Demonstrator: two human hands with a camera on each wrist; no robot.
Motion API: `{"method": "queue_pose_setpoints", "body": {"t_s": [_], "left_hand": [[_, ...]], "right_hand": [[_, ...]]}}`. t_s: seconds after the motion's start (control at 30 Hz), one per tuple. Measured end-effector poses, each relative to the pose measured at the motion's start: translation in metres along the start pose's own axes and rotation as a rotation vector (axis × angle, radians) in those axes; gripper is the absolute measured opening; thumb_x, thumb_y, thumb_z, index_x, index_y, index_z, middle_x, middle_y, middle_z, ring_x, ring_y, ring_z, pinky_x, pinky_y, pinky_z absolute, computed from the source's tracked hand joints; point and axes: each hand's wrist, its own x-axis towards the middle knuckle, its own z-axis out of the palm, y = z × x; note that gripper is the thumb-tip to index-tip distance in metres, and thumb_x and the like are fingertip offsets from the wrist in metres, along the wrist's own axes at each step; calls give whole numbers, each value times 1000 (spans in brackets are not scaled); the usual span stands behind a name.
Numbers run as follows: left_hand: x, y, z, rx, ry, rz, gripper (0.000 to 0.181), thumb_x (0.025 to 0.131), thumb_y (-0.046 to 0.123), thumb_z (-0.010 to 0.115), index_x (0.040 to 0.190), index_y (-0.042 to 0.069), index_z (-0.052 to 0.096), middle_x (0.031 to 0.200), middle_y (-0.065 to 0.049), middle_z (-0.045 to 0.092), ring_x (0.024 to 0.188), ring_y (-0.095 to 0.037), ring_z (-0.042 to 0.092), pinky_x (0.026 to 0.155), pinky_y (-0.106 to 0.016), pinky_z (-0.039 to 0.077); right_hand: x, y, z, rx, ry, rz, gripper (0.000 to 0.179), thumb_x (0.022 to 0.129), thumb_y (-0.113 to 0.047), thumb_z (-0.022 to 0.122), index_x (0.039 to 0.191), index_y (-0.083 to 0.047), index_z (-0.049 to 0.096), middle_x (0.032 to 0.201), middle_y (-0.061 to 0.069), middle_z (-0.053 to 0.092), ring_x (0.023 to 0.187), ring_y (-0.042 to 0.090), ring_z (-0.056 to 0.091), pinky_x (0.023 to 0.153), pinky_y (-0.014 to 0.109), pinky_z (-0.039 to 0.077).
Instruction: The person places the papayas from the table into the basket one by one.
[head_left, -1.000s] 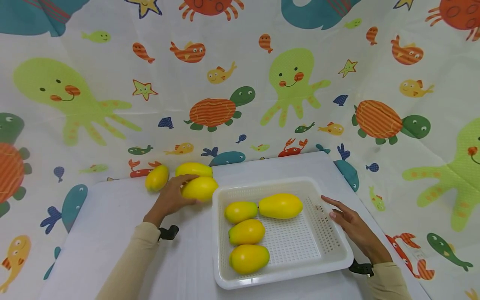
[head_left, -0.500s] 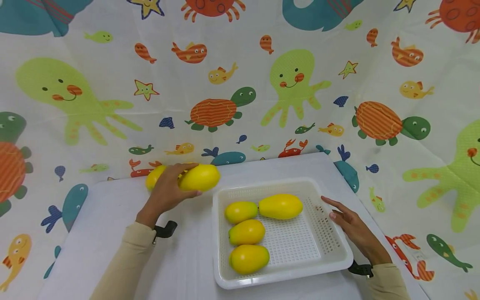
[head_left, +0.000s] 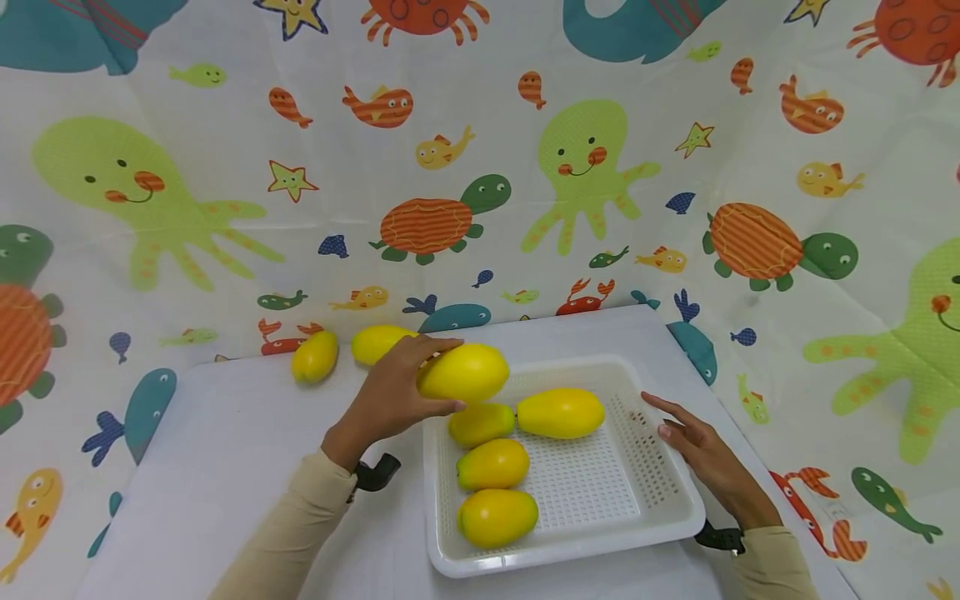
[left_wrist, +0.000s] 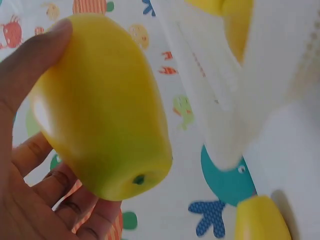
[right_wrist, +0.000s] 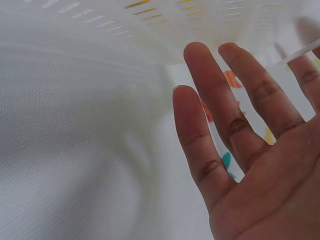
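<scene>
My left hand grips a yellow papaya between thumb and fingers, raised over the back left corner of a white plastic basket. In the left wrist view the papaya shows a greenish end with a small dark stem mark. Inside the basket lie several more papayas: a long one at the back and others along the left side, such as the front one. Fingers straight, my right hand rests at the basket's right rim; its wrist view shows the fingers spread beside the basket's slotted side.
Two papayas stay on the white table at the back left: one near the table edge, the other partly behind my left hand. A sheet printed with sea animals hangs behind and to the right.
My left hand has lifted the papaya off the table and carried it rightward, from beside the basket to over its back left corner. The right hand stays at the rim.
</scene>
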Motion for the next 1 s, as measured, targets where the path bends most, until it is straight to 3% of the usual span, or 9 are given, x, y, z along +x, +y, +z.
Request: {"method": "queue_pose_setpoints", "body": {"t_s": [0.2,0.4,0.6,0.9,1.0], "left_hand": [[9,24,17,-45,-50,49,78,79,51,92,147,25,63,141,4,68,124,-23,63,105,-47,57],[18,45,35,-47,-111,107,77,79,54,91,145,24,64,135,5,70,113,-14,64,96,-38,59],[27,63,54,-36,-226,109,79,79,61,87,146,24,64,131,5,72,112,-13,64,96,-35,58],[37,82,82,-18,-365,141,77,83,65,82,144,22,64,131,5,73,113,-12,65,98,-30,56],[40,85,91,-52,-390,139,61,89,56,81,137,19,69,125,4,76,108,-12,68,95,-26,57]], "right_hand": [[-1,2,0,-5,10,3,59,112,-31,54,167,-30,34,163,31,43,111,32,77,81,53,66],[-1,3,-2,-4,8,4,59,112,-31,53,167,-30,33,163,31,43,110,32,77,81,52,66],[0,3,-2,-3,9,2,59,112,-32,54,167,-31,33,164,30,42,112,32,76,81,52,66],[2,4,-2,3,13,-10,57,112,-30,53,166,-30,36,163,29,43,108,32,75,82,51,66],[2,4,-2,-1,7,-13,57,112,-31,53,167,-29,35,164,30,42,108,30,76,82,51,66]]}}
